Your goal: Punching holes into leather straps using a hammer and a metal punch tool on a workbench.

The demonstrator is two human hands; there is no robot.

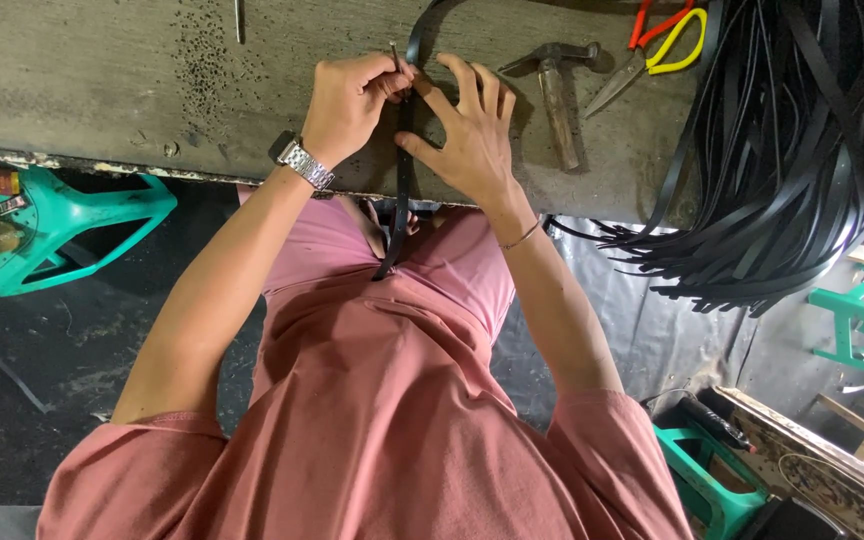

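Observation:
A narrow black strap (404, 190) runs from the worn wooden bench (102, 90) down over its front edge onto my lap. My left hand (350, 105), with a metal watch on the wrist, pinches a small metal pin or punch upright on the strap. My right hand (472, 130) lies spread beside it, fingers and thumb pressing the strap flat against the bench.
A hammer (557, 95) lies on the bench right of my hands, with red and yellow handled scissors (652, 45) beyond it. A big bundle of black straps (792, 150) hangs off the bench's right end. Green plastic stools (62, 225) stand on the floor at both sides.

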